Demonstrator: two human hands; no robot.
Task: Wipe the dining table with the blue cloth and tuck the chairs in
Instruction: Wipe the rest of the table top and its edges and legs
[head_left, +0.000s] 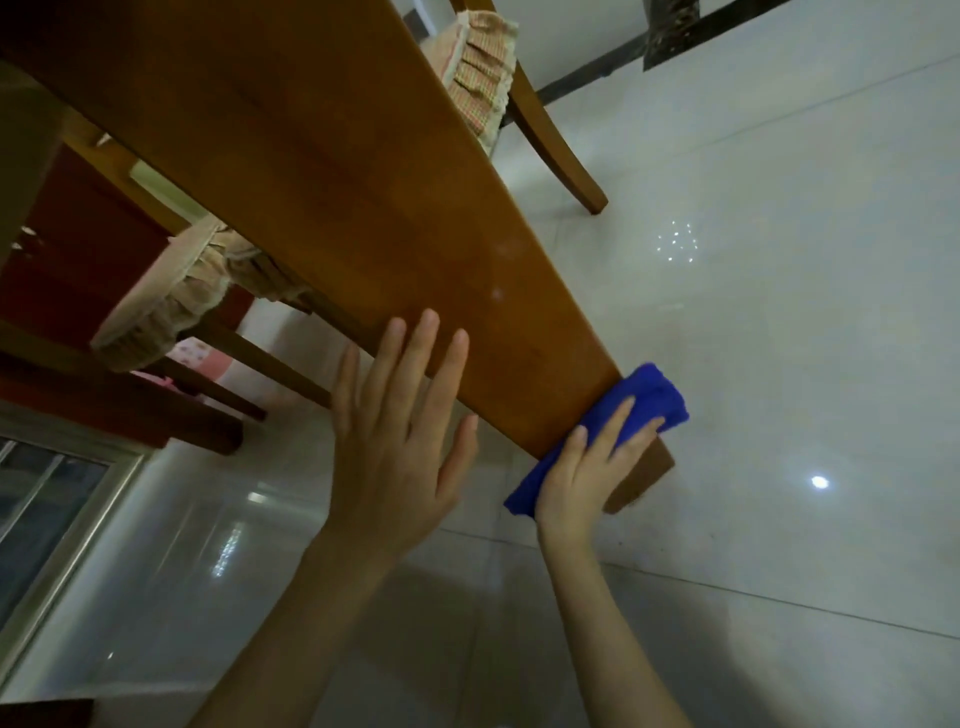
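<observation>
The brown wooden dining table runs from the upper left down to its near end at the lower right, seen at a steep tilt. My right hand presses the folded blue cloth over the table's near end edge. My left hand lies flat with fingers spread on the table's left edge, holding nothing. One wooden chair with a frilled checked cushion stands at the table's right side, partly under it. Another cushioned chair stands at the left side, its seat partly under the tabletop.
Glossy white floor tiles surround the table and reflect ceiling lights. A red-brown wooden cabinet stands behind the left chair. A sliding window frame sits at the lower left. A dark skirting strip runs along the far wall.
</observation>
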